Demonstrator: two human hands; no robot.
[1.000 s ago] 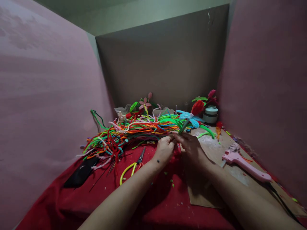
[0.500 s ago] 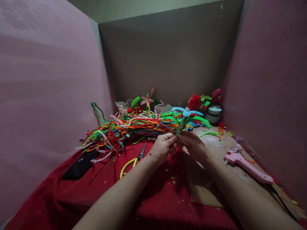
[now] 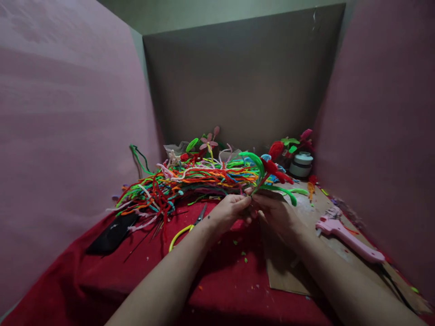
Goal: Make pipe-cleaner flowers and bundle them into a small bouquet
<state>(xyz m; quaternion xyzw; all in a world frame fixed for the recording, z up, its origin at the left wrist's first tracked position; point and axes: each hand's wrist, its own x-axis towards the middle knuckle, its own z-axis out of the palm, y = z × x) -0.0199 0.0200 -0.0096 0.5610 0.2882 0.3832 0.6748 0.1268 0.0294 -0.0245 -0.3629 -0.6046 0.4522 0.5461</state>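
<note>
Between my two hands is a pipe-cleaner flower (image 3: 271, 168) with red and light blue petals and long curved green leaves. It leans to the right over my right hand. My left hand (image 3: 234, 209) pinches the lower stem between thumb and fingers. My right hand (image 3: 274, 209) is closed on the stem just beside it, its fingertips partly hidden behind the left ones. Behind both hands lies a heap of many-coloured pipe cleaners (image 3: 204, 174). Yellow-handled scissors (image 3: 180, 234) rest near my left forearm, part of them covered by it.
On the right, a pink glue gun (image 3: 351, 240) lies on a cardboard sheet (image 3: 288, 276). A lidded jar (image 3: 301, 164) stands at the back beside finished red flowers (image 3: 277, 149). A black pouch (image 3: 113, 234) lies left on the red cloth (image 3: 136, 290). Pink side panels and a back panel enclose the table.
The flower has turned in my fingers and tipped right: its blue petals faced up before, and now red petals and a tall curved green leaf show. Both hands stay nearly in place.
</note>
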